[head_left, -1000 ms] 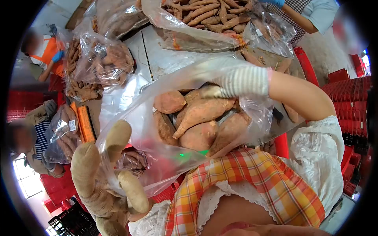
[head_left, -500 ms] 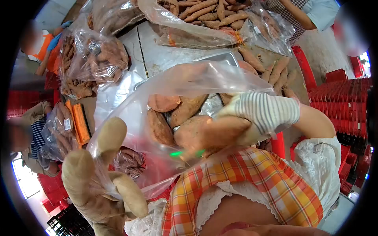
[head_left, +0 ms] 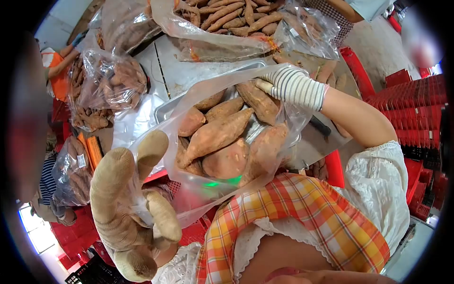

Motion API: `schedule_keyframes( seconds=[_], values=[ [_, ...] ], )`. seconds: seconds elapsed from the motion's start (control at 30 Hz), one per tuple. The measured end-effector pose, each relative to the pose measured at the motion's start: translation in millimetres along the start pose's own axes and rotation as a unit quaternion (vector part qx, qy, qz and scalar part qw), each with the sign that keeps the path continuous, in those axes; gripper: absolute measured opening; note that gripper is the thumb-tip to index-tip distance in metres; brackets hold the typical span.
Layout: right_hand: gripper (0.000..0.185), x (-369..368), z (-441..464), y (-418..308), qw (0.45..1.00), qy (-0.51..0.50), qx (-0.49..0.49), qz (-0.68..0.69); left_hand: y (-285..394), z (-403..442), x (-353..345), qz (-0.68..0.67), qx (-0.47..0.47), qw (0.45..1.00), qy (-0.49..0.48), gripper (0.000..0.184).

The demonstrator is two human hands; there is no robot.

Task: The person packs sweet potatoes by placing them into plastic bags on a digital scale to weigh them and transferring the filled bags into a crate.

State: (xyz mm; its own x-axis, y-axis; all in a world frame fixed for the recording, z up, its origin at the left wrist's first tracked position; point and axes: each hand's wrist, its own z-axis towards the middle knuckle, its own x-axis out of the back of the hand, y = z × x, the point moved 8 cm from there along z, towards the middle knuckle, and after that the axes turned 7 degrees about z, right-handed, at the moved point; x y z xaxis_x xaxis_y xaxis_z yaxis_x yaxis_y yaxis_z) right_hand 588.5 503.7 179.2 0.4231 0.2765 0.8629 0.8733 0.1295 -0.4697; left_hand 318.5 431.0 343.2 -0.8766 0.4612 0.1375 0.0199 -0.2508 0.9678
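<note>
A clear plastic bag (head_left: 189,106) gapes open in front of me, with several sweet potatoes (head_left: 218,135) inside. My left hand (head_left: 135,208), in a beige glove, holds the bag's near left edge, the film running between its spread fingers. At the far right rim, my right hand (head_left: 295,87), in a striped glove, has its fingers closed on the bag. One sweet potato (head_left: 259,103) stands just under those fingertips, against the bag's wall. Part of a metal tray (head_left: 161,113) shows behind and below the bag. A green light spot falls on the bag's near side.
More bagged sweet potatoes (head_left: 113,80) lie at the left, and a large open sack (head_left: 236,45) of them is at the back. A dark-handled tool (head_left: 320,126) rests right of the bag. Red crates (head_left: 411,106) are stacked at right. Other people stand across the table.
My right hand has moved from inside the bag, where it had a sweet potato, up and away to the far rim. The bag's mouth is wider; my left hand has shifted slightly right.
</note>
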Motion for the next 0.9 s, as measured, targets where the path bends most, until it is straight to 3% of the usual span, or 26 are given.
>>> schedule_keyframes(
  seconds=[0.07,0.13,0.17,0.33,0.4,0.47,0.5,0.53,0.57,0.6,0.63,0.7,0.73,0.83,0.9],
  values=[
    [0.037,-5,-4,0,0.999,-0.009,-0.035,0.009,3,-2,-2,0.042,0.008,0.999,0.032,0.090],
    [0.037,-1,-20,-36,0.977,0.093,0.192,-0.028,3,-4,2,0.075,0.019,0.995,0.064,0.091],
    [0.044,13,-37,-64,0.954,0.060,0.290,-0.043,3,-3,5,0.082,0.008,0.995,0.055,0.091],
    [0.057,-19,-47,-56,0.926,0.034,0.335,-0.169,7,-1,-2,0.040,-0.043,0.998,0.001,0.089],
    [0.040,-24,-43,-53,0.925,0.010,0.333,-0.183,3,0,-3,-0.091,0.000,0.995,0.039,0.100],
    [0.043,-9,-44,-63,0.913,0.020,0.361,-0.191,2,0,-4,-0.141,0.014,0.989,0.052,0.104],
    [0.042,-9,-27,-39,0.976,-0.101,0.157,0.115,2,0,-4,-0.148,0.015,0.988,0.053,0.102],
    [0.041,-27,-28,-18,0.888,-0.209,-0.071,0.404,2,0,-4,-0.154,0.016,0.986,0.056,0.101],
    [0.043,-16,-28,-32,0.950,-0.190,0.106,0.226,1,-1,-5,-0.162,0.020,0.985,0.059,0.100],
    [0.045,-3,-34,-44,0.959,-0.100,0.262,0.034,1,-2,-4,-0.165,0.021,0.984,0.062,0.099],
    [0.048,1,-35,-49,0.960,-0.088,0.265,0.013,0,-2,-3,-0.168,0.023,0.983,0.065,0.098],
    [0.063,-2,-40,-57,0.959,-0.035,0.276,-0.056,6,0,-5,-0.041,-0.017,0.999,0.021,0.084],
    [0.063,-13,-44,-55,0.952,-0.064,0.253,-0.161,7,-1,-8,0.002,-0.033,0.999,0.007,0.081],
    [0.072,-17,-40,-40,0.963,-0.058,0.252,-0.075,4,-2,-9,-0.057,-0.050,0.997,0.016,0.082],
    [0.062,-7,-43,-35,0.966,0.008,0.257,-0.024,2,-2,-11,-0.057,-0.044,0.997,0.002,0.082]
  ],
)
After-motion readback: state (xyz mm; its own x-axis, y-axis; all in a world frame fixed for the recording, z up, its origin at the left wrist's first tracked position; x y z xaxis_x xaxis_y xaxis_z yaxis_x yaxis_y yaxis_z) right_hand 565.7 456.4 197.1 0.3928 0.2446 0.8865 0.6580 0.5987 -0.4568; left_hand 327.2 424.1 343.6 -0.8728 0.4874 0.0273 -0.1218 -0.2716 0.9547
